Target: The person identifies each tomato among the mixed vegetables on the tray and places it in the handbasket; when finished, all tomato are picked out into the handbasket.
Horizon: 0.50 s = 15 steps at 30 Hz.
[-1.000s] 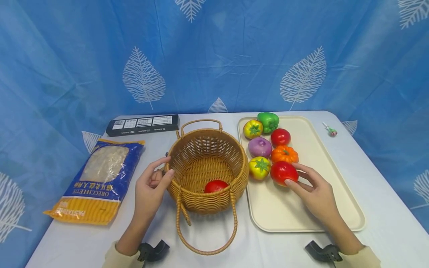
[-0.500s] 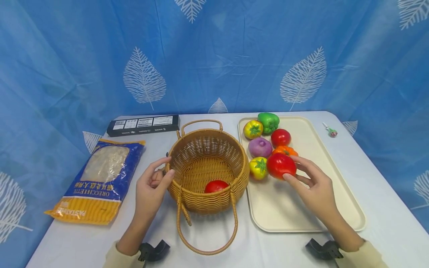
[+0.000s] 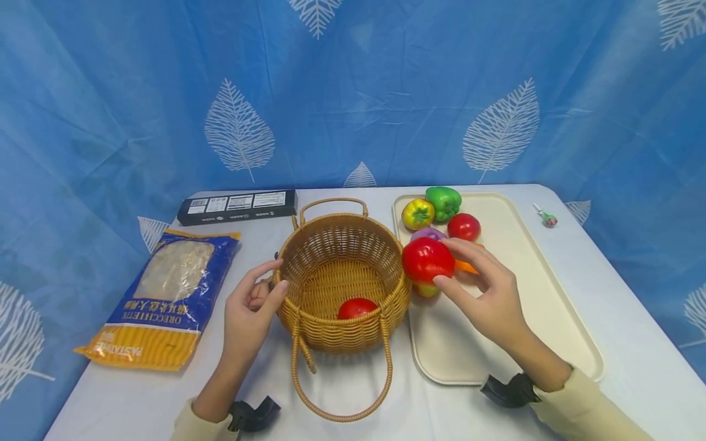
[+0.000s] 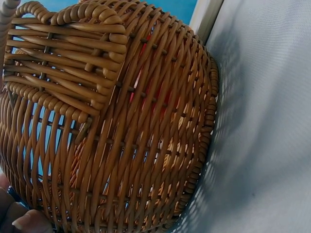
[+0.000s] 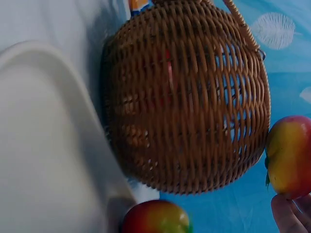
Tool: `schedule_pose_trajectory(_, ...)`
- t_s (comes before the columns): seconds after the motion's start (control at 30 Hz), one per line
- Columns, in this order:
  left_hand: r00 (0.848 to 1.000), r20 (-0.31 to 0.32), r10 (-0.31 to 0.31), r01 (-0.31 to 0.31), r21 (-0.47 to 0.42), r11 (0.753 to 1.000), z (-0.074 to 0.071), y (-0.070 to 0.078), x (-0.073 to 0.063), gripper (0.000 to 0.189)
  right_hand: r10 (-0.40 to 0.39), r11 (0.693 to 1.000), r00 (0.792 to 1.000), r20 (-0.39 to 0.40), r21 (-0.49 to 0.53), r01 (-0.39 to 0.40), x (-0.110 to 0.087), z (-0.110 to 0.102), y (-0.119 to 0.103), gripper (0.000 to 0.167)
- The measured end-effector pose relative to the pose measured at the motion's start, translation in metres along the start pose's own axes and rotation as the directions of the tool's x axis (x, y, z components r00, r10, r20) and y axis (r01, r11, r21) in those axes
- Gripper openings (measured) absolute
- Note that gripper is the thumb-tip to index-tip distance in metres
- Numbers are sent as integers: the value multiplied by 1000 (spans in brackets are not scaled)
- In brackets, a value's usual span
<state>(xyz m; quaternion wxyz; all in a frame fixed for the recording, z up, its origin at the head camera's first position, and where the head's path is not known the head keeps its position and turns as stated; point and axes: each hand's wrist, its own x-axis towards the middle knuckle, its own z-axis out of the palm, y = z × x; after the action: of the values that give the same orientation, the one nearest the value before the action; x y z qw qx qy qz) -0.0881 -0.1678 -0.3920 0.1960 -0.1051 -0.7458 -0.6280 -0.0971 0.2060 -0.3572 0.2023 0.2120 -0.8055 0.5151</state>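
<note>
My right hand (image 3: 485, 288) holds a shiny red tomato (image 3: 427, 260) between thumb and fingers, raised beside the basket's right side. In the right wrist view this tomato (image 5: 290, 158) shows a yellow-red side and a green leafy top. The round wicker basket (image 3: 342, 343) has one handle standing at the back and the other folded down in front. Inside lies another red tomato (image 3: 357, 308). My left hand (image 3: 250, 312) touches the basket's left rim with thumb and index finger, its other fingers bent. In the left wrist view, fingertips (image 4: 31, 221) sit against the woven wall.
A cream tray (image 3: 507, 361) carries a green pepper (image 3: 443, 203), a yellow tomato (image 3: 418, 214), a red one (image 3: 464, 227), a partly covered purple onion (image 3: 429, 233) and other produce. A pasta bag (image 3: 165, 300) and black box (image 3: 237, 207) lie left; a lollipop (image 3: 547, 217) lies right.
The right hand has lifted the red tomato off the tray and carried it left and up toward the basket, over the onion and yellow tomato. The left hand has stayed at the rim.
</note>
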Motion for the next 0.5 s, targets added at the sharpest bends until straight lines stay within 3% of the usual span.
schedule_pose_trajectory(0.33, 1000, -4, -13, 13, 16, 1000, 0, 1, 1, 36, -40, 999, 999, -24, 18, 40, 13, 12, -14, 67)
schedule_pose_trajectory(0.5, 1000, -4, -22, 23, 17, 1000, 0, 1, 0, 36, -55, 995, 998, -18, 79, 56, 20, 20, -17, 66)
